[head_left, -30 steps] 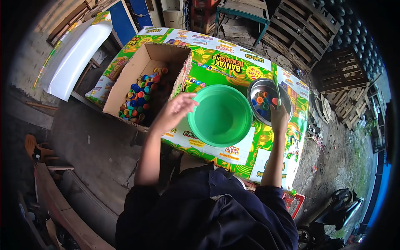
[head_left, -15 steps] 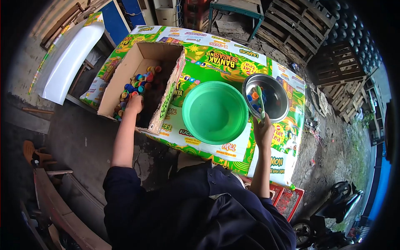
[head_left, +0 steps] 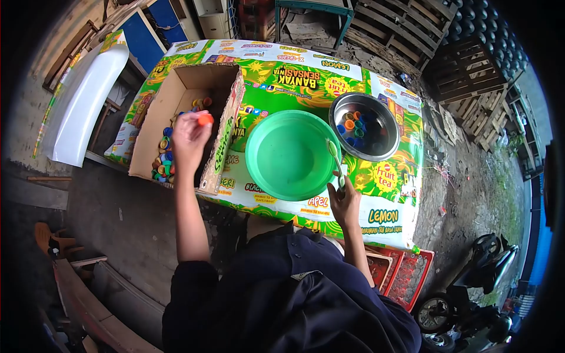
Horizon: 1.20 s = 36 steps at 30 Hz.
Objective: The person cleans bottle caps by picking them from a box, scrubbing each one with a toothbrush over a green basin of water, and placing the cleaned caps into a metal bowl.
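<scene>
Fingertips of my left hand (head_left: 189, 136) pinch an orange cap (head_left: 205, 119) over the cardboard box (head_left: 176, 94), my right hand (head_left: 344, 203) grips a green stick (head_left: 335, 162) at the basin (head_left: 291, 156), and so light a pinch could drop it.

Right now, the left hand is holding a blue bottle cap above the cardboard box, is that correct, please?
Not quite: in the head view the left hand holds an orange bottle cap, not a blue one, above the brown cardboard box.
</scene>
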Motion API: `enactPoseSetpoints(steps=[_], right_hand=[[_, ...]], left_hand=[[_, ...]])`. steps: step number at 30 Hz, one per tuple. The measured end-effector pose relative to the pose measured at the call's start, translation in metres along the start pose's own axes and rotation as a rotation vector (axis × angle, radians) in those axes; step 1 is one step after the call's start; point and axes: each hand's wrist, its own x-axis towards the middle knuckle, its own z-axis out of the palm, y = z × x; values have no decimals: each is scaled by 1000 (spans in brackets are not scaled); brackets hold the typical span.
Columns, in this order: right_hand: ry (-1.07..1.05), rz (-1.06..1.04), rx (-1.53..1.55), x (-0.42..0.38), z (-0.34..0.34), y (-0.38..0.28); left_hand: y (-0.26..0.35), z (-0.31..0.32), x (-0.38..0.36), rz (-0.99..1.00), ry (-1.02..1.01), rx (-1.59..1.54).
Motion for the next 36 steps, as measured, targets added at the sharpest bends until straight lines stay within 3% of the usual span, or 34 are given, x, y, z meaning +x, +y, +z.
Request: enactPoseSetpoints(steps=[1, 3, 7, 18, 21, 24, 27, 30, 36], right_hand=[[-3, 5, 5, -1, 0, -1], [-8, 11, 18, -2, 0, -3], [24, 3, 22, -5, -5, -2], [103, 47, 0, -20, -19, 5], [120, 37, -24, -22, -23, 5], [129, 28, -31, -22, -25, 5], [104, 37, -27, -21, -25, 5], [87, 37, 5, -16, -19, 6], [-31, 115, 49, -8, -4, 6]], left_hand=[[12, 22, -6, -48, -73, -137], [21, 58, -17, -81, -314, -17], [-23, 113, -32, -148, -683, 118], [-85, 162, -25, 43, -939, 539], [-83, 166, -25, 71, -977, 618], [-78, 168, -21, -52, -1001, 547], [-69, 161, -22, -57, -873, 390], [-57, 153, -29, -228, -748, 164], [-36, 137, -53, -206, -544, -188]])
